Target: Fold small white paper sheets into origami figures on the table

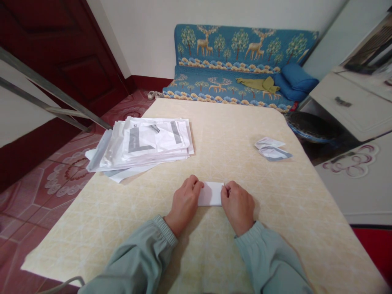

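Observation:
A small folded white paper lies on the table between my two hands. My left hand grips its left end, fingers curled over the edge. At the opposite end, my right hand is closed on the paper, with the thumb and fingers pressed together at its edge. The paper's two ends are hidden under my fingers. Farther off to the right rests a folded paper piece with white and grey faces.
A stack of printed paper and plastic bags sits at the table's left edge. The patterned cream tablecloth covers the table. Beyond stand a blue deer-patterned sofa with a green cloth, and a white cabinet at right.

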A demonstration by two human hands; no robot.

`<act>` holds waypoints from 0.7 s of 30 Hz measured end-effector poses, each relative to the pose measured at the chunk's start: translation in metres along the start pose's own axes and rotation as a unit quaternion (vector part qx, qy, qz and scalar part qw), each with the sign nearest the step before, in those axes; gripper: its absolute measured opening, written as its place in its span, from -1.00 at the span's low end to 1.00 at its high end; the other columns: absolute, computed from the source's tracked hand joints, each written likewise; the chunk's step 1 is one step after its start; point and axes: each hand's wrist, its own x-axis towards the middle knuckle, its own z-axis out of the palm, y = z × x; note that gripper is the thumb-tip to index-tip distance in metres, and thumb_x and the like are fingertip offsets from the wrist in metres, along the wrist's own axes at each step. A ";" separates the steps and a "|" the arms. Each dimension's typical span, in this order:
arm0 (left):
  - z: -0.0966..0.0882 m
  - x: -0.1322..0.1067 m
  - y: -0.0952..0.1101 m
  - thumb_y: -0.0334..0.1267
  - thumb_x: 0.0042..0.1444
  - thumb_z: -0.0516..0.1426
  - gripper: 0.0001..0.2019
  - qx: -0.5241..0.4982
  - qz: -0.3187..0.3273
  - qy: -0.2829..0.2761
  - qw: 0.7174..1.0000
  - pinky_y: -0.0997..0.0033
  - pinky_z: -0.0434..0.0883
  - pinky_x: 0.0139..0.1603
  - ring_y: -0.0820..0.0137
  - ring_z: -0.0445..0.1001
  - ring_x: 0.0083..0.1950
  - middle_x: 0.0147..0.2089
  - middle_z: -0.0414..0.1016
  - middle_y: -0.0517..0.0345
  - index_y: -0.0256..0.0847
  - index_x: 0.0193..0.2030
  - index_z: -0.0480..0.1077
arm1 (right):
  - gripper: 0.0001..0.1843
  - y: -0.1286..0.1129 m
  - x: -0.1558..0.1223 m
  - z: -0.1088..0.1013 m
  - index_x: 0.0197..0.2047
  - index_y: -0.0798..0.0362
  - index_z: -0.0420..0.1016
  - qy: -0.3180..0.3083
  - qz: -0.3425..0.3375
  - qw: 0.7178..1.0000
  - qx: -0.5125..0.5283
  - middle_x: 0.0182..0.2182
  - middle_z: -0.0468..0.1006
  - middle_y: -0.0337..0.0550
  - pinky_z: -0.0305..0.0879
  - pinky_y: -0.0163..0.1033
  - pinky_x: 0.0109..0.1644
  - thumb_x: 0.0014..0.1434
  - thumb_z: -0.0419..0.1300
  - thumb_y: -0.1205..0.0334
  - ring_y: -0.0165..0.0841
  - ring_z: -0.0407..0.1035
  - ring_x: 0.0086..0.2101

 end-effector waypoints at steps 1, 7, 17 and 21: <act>0.002 0.001 -0.002 -0.43 0.23 -0.02 -0.82 -0.011 0.035 0.006 0.999 0.40 0.32 -0.17 0.34 0.33 -0.11 -0.14 0.36 0.10 -0.18 -0.14 0.36 | -0.81 0.000 0.000 0.000 -0.33 0.04 0.48 -0.002 0.002 1.000 0.000 -0.44 0.57 -0.13 -0.10 -0.25 -0.44 0.22 0.06 0.22 -0.32 0.42 -0.43; -0.003 0.007 0.002 -0.44 0.21 0.02 -0.86 -0.042 0.072 -0.008 0.996 0.32 0.35 -0.10 0.31 0.32 -0.13 -0.20 0.38 0.06 -0.24 -0.20 0.40 | -0.80 -0.001 0.000 -0.001 -0.36 0.04 0.47 0.004 0.000 1.000 0.006 -0.44 0.58 -0.13 -0.09 -0.26 -0.44 0.21 0.06 0.21 -0.33 0.43 -0.43; -0.001 0.005 0.017 -0.27 0.14 0.17 -0.85 -0.047 0.019 0.011 0.999 0.21 0.36 -0.02 0.27 0.30 -0.06 -0.15 0.34 0.05 -0.25 -0.18 0.35 | -0.77 0.004 0.006 -0.001 -0.41 0.03 0.50 -0.023 0.021 0.999 0.039 -0.48 0.58 -0.11 -0.03 -0.27 -0.45 0.18 0.07 0.20 -0.33 0.42 -0.45; 0.002 0.003 0.013 -0.28 0.10 0.20 -0.79 -0.065 0.023 0.017 0.998 0.21 0.37 0.00 0.26 0.29 -0.06 -0.14 0.33 0.05 -0.27 -0.14 0.33 | -0.87 0.011 0.012 0.000 -0.37 0.03 0.48 -0.019 0.035 0.994 0.097 -0.50 0.54 -0.17 -0.01 -0.31 -0.44 0.10 0.12 0.22 -0.36 0.38 -0.45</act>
